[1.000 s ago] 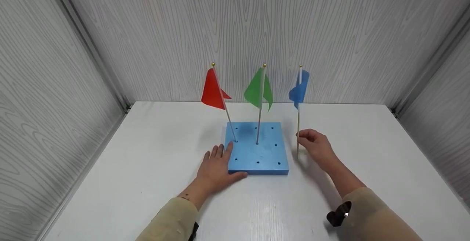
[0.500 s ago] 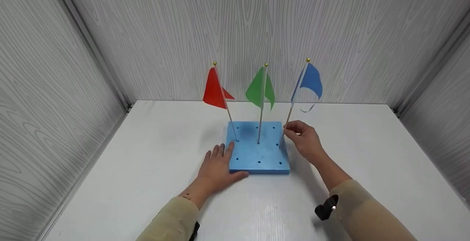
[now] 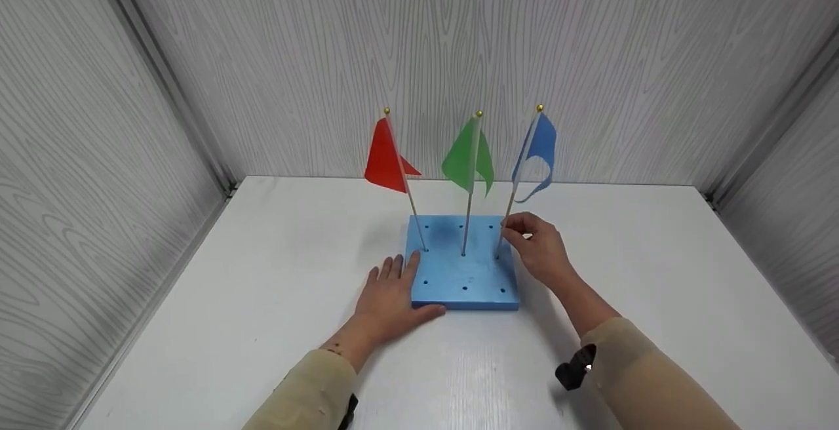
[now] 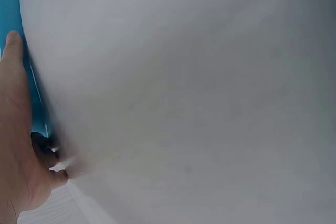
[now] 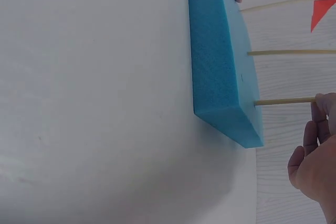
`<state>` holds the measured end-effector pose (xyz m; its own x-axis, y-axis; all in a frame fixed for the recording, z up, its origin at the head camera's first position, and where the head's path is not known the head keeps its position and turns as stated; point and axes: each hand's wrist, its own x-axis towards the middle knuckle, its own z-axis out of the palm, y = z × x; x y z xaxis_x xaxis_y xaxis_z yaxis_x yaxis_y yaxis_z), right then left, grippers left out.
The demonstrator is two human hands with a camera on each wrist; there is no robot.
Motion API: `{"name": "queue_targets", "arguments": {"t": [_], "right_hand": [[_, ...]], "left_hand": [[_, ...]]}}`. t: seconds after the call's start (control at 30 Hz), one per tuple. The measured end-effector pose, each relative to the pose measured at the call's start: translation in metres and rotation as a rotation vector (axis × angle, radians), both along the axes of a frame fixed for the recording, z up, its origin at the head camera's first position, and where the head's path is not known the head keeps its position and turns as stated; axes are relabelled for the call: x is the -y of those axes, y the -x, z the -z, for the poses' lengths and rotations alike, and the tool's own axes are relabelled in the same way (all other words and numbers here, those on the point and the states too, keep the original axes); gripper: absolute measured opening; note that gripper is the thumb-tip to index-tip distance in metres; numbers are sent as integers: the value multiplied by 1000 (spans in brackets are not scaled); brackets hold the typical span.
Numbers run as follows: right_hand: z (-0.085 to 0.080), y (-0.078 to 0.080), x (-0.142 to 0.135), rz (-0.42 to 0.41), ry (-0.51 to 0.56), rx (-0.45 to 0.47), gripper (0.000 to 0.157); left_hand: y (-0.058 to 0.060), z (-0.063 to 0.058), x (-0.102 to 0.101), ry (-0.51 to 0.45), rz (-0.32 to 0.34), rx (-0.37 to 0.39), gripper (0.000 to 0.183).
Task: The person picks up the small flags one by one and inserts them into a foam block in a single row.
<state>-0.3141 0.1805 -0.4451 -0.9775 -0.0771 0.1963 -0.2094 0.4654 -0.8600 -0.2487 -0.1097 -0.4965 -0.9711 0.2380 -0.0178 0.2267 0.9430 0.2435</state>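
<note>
A blue foam block (image 3: 452, 273) with rows of small holes lies on the table. The red flag (image 3: 383, 161) and the green flag (image 3: 461, 158) stand in holes of its middle row, the red one leaning left. My right hand (image 3: 541, 250) pinches the stick of the blue flag (image 3: 543, 138), which tilts right. In the right wrist view that stick's lower end meets the right hole of the middle row; its depth cannot be told. My left hand (image 3: 387, 302) rests against the block's left side and front-left corner, fingers straight, thumb along the front edge.
The white table (image 3: 295, 233) extends around the block on all sides. Grey wood-patterned panels (image 3: 314, 56) rise at the back, left and right. The upright flags stand close beside the right hand's stick.
My right hand has moved left with the blue flag, from beside the block to above its right edge. The stick's tip has come to the middle-right hole. The left hand stays against the block.
</note>
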Motion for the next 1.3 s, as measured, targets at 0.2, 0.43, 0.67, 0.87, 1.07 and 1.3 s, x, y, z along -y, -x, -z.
{"name": "queue_targets", "arguments": {"t": [0.2, 0.43, 0.67, 0.87, 1.07, 1.3], "right_hand": [[1, 0, -3, 2, 17, 5, 17], [4, -1, -4, 5, -5, -1, 18], [13, -3, 1, 20, -29, 39, 18], [16, -2, 7, 14, -44, 44, 19], [19, -3, 11, 20, -9, 66, 24], [23, -14, 5, 23, -82, 105, 56]], "left_hand": [[1, 2, -1, 4, 1, 11, 118], [0, 3, -1, 2, 16, -29, 117], [0, 2, 0, 1, 20, -6, 117], [1, 0, 3, 0, 10, 17, 118], [2, -1, 5, -20, 10, 34, 118], [5, -2, 6, -1, 10, 41, 118]]}}
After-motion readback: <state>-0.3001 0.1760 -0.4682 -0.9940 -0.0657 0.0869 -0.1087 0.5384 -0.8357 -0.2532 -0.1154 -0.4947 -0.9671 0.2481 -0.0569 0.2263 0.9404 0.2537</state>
